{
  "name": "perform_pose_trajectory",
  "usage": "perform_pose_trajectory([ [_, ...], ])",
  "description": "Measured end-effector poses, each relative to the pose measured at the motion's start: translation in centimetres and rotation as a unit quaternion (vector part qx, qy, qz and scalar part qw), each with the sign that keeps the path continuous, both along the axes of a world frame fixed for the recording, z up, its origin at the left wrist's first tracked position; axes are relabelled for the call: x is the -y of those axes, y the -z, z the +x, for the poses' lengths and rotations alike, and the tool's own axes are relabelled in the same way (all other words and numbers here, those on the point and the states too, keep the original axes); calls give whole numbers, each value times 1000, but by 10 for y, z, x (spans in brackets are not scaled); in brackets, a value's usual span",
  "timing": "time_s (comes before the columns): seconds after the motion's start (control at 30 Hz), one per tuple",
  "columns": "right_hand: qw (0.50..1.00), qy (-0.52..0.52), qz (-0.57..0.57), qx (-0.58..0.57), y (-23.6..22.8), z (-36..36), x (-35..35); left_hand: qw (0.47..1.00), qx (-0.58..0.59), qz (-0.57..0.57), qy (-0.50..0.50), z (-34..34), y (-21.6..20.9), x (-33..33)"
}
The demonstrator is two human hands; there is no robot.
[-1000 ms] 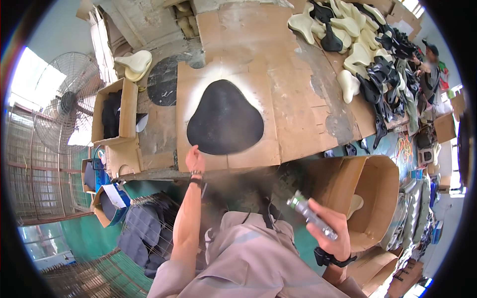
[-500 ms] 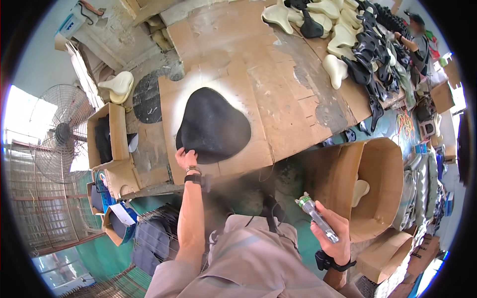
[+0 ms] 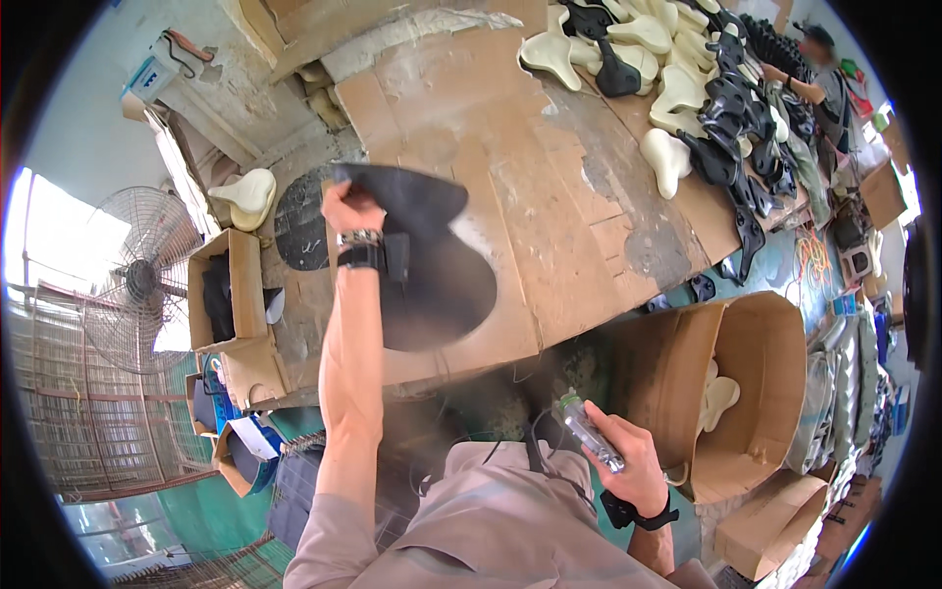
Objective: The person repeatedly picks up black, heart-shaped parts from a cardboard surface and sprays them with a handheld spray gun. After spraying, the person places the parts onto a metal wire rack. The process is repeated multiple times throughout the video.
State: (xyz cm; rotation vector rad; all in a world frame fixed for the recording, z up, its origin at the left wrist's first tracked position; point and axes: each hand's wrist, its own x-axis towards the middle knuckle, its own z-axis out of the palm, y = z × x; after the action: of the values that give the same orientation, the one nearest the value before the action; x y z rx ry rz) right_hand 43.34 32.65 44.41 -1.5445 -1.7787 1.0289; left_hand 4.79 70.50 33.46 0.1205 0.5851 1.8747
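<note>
My left hand (image 3: 353, 208) is closed on the edge of a black saddle-shaped sheet (image 3: 420, 193), raised and tilted at the far side of a second black sheet (image 3: 442, 299). That second sheet lies flat on the cardboard-covered table (image 3: 579, 255), with whitish overspray beside it. My right hand (image 3: 633, 466), lower right and off the table, is wrapped round a grey metal spray gun (image 3: 589, 434) with a green ring near its upper end. My fingers hide part of the gun.
Cream and black bicycle saddles (image 3: 667, 162) pile up at the far right, near another person (image 3: 824, 88). A big cardboard box (image 3: 677, 363) with cream saddles stands right of me. On the left are a small box (image 3: 250, 294), a cream saddle (image 3: 250, 196) and a caged fan (image 3: 142, 280).
My left hand has moved away from me, lifting the top black sheet and exposing the one beneath. My right hand with the spray gun has shifted slightly left.
</note>
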Motion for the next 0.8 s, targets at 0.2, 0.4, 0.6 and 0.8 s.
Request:
perform_pose_trajectory([
  [0.2, 1000, -18, -8, -3, 3, -3, -11, 986, 33, 164, -18, -23, -95, 28],
  [0.4, 996, -92, -5, -7, 7, -37, -26, 979, 38, 133, -150, -52, -113, 185],
  [0.6, 972, -223, -69, 1, 8, -62, -31, 942, 108, 99, -301, -57, -63, 382],
  [0.8, 906, -395, -86, 125, -9, -113, -37, 869, 141, 104, -462, -56, -15, 556],
])
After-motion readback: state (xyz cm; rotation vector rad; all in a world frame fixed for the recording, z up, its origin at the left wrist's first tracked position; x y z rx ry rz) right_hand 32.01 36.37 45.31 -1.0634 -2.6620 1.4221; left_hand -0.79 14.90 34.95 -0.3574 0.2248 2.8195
